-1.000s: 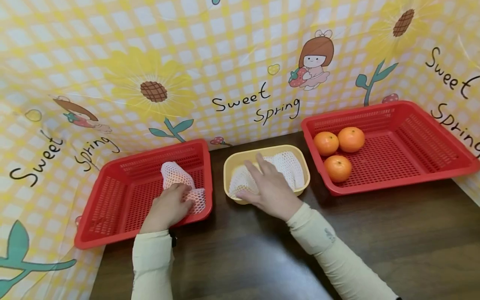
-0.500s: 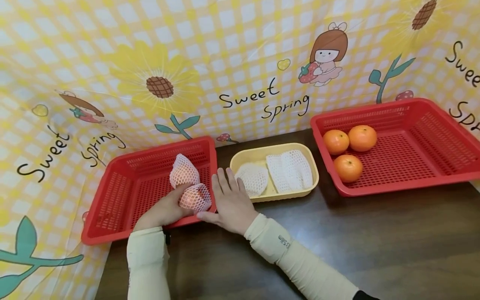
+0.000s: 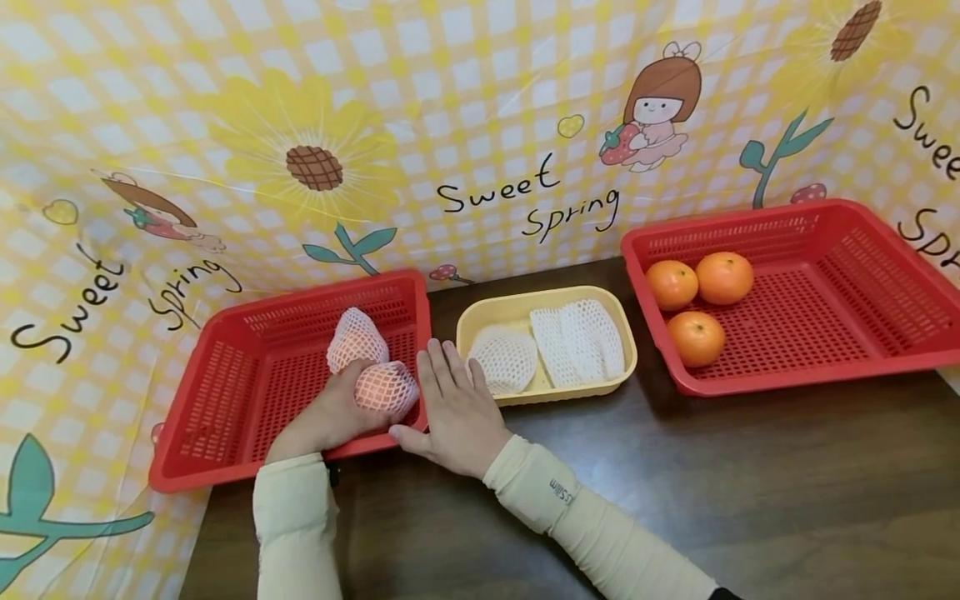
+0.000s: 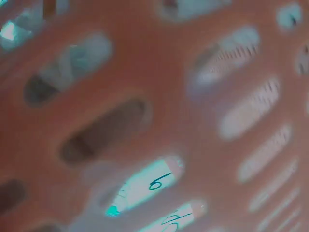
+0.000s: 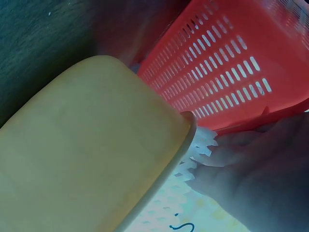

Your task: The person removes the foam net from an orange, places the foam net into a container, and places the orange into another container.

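Note:
In the head view, two orange fruits in white foam netting are at the right end of the left red basket (image 3: 217, 482). My left hand (image 3: 330, 417) reaches inside and holds the nearer netted orange (image 3: 386, 390), its fingers partly hidden around it. The other netted orange (image 3: 357, 340) sits just behind. My right hand (image 3: 457, 408) lies with fingers extended along the basket's right rim, beside the yellow container (image 3: 517, 310). In the right wrist view, that hand (image 5: 260, 169) appears next to the red basket's slotted wall. Slotted red plastic (image 4: 164, 92) fills the left wrist view, blurred.
The yellow container holds a rounded white foam net (image 3: 504, 360) and flat foam net sleeves (image 3: 577, 343). Three bare oranges (image 3: 696, 338) sit in the right red basket (image 3: 795, 377). A patterned yellow cloth (image 3: 480, 125) stands behind the dark wooden table (image 3: 637, 475).
My right hand has moved left from the yellow container to the left basket's rim. My left hand has shifted around the nearer netted orange, which now shows more plainly.

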A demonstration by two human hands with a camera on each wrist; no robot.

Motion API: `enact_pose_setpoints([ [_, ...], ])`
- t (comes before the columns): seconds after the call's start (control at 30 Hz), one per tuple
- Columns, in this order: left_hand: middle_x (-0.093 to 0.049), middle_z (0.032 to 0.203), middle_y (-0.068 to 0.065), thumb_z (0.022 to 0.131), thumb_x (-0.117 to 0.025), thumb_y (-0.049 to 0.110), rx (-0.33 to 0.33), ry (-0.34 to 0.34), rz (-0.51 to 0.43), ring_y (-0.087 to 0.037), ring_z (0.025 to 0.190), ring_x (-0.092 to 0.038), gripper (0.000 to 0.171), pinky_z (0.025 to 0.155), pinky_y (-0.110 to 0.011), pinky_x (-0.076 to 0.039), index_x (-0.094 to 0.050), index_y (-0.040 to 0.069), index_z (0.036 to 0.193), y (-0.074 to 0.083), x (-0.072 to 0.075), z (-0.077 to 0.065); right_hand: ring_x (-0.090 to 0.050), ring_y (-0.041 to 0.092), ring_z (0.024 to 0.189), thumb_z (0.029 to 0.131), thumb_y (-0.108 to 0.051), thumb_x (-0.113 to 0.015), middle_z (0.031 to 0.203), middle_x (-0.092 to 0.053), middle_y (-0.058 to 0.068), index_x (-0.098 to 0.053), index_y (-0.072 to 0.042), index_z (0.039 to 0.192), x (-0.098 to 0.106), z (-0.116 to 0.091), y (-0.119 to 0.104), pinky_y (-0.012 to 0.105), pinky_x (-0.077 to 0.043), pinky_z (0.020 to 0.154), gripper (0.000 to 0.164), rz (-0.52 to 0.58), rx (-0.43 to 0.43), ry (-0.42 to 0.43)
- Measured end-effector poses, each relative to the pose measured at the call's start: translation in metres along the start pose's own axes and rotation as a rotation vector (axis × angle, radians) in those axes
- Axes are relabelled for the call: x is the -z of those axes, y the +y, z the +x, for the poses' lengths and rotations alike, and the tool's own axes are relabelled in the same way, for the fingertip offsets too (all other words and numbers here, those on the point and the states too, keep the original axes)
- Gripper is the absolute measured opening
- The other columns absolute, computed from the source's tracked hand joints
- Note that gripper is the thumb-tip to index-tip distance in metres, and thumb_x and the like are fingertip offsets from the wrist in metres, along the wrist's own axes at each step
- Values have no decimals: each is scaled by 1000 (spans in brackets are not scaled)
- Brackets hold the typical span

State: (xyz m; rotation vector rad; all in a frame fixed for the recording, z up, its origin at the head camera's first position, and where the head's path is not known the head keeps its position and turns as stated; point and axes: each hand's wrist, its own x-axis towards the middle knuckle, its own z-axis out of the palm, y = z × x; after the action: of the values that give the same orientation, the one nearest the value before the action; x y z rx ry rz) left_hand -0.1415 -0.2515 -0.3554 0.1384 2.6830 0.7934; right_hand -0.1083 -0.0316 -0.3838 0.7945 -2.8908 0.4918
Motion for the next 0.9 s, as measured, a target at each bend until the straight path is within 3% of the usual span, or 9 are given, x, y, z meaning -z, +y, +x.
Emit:
enact_pose_setpoints([
  [0.17, -48, 138, -25, 82, -84, 36, -69, 86, -86, -39, 120, -52, 95, 99, -59, -42, -27, 4, 152, -3, -1, -3, -8, 32, 153, 95, -73, -41, 166, -13, 16, -21, -3, 160, -2, 1, 0, 55, -17, 118, 98, 13, -9, -10],
  [0.47, -42, 145, -23, 83, -82, 45, -72, 229, -125, -40, 124, -49, 107, 101, -63, -39, -18, 6, 158, 1, 4, -22, -7, 33, 153, 95, -73, -42, 167, -11, 14, -20, -4, 161, -4, 0, -5, 55, -16, 118, 98, 47, -23, -44],
  [0.7, -47, 140, -18, 80, -86, 38, -141, 383, -183, -38, 120, -51, 101, 99, -65, -41, -24, 12, 156, 26, 15, -42, -5, 32, 153, 95, -73, -41, 167, -7, 13, -15, -4, 161, -1, 1, -6, 54, -14, 118, 98, 52, -32, -58],
  [0.8, -50, 136, -17, 78, -89, 30, -199, 445, -185, -36, 118, -52, 97, 98, -64, -42, -28, 9, 151, 39, 17, -48, -4, 32, 153, 96, -72, -41, 167, -5, 13, -14, -4, 161, 1, 2, -4, 54, -14, 119, 98, 69, -31, -67],
  [0.9, -47, 139, -16, 75, -91, 21, -272, 469, -177, -36, 118, -51, 96, 97, -63, -43, -30, 7, 148, 51, 15, -48, -3, 32, 153, 95, -71, -45, 167, -4, 14, -13, -7, 162, 6, 4, 5, 55, -15, 118, 98, 153, -17, -84],
])
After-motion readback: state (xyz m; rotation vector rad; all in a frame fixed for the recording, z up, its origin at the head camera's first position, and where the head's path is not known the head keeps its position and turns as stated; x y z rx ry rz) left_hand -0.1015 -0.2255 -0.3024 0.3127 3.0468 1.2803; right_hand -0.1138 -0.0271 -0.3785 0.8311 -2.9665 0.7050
